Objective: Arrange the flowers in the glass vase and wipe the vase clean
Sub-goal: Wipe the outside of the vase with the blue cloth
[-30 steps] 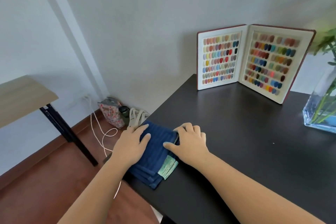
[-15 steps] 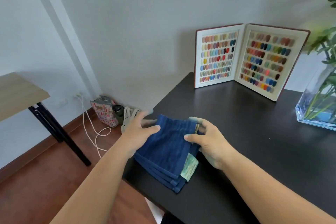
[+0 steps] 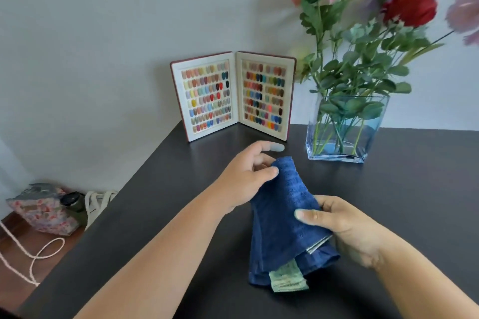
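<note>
1. Head view: left hand pinched the blue cloth's upper end; right hand gripped its middle.
2. Cloth, previously flat on the table, was now lifted; vase with flowers stood nearby.

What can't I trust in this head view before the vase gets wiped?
- Pale pink flower: cut off by the right edge and motion-blurred.
- Vase glass: any smudges too faint to judge; its back face is hidden by stems and water.
- Towel label: print too small to read.
- Left hand index fingertip: blurred.
- Right hand fingers: hidden behind the towel.
</note>
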